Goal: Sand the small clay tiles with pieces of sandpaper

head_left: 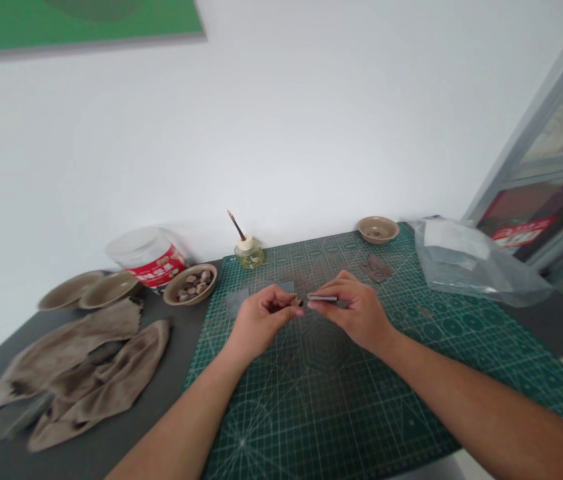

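Observation:
My left hand [261, 319] pinches a small brownish piece [297, 302], like a nut or pebble, between thumb and fingertips. Just right of it, my right hand [354, 307] is closed on a thin flat grey strip [322, 298], which looks like folded sandpaper. A narrow gap separates the strip from the piece. Both hands are above a green cutting mat [291, 413]. Partly behind my left hand lie grey sheets [236, 303]. A brown square of sandpaper-like material [376, 268] with dark marks lies beyond my right hand.
At the left are a bowl of brown pieces [191, 285], stacked tan bowls [68, 291], a red-labelled tub [154, 257] and brown cloths [106, 390]. A small glass bottle with a brush [250, 253], another bowl [378, 230] and a plastic bag [481, 267] stand toward the wall.

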Demonstrator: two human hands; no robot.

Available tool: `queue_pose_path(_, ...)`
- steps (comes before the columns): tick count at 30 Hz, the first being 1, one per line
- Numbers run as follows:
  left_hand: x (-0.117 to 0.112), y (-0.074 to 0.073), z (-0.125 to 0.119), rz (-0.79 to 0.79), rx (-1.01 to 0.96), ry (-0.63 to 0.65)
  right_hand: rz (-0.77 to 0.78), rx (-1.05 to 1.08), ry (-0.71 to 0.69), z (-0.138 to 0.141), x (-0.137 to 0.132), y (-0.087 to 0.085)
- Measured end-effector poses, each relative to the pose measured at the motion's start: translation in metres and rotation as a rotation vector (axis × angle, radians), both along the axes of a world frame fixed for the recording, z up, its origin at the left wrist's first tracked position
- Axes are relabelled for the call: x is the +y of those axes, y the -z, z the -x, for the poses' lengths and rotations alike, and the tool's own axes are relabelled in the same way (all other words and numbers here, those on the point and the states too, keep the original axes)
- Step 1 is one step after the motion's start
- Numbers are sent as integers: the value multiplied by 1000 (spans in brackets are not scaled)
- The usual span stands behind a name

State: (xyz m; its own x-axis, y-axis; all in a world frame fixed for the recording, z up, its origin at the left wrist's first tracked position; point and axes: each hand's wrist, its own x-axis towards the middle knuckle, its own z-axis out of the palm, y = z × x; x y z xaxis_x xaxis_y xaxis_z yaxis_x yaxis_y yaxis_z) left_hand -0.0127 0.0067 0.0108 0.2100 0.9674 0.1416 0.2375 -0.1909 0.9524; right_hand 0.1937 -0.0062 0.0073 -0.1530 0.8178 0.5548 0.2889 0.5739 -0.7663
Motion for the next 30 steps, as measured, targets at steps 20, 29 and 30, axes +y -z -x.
queue_pose_path(20, 4, 4, 3, 98, -301, 136, 659, 413, -52, 5, 12, 11)
queue_pose_path(29, 5, 5, 3, 48, -144, 82, 306, 68, -69, -3, 12, 7)
queue_pose_path(30, 4, 6, 3, 52, -151, 88, 288, 80, -68, -2, 12, 8)
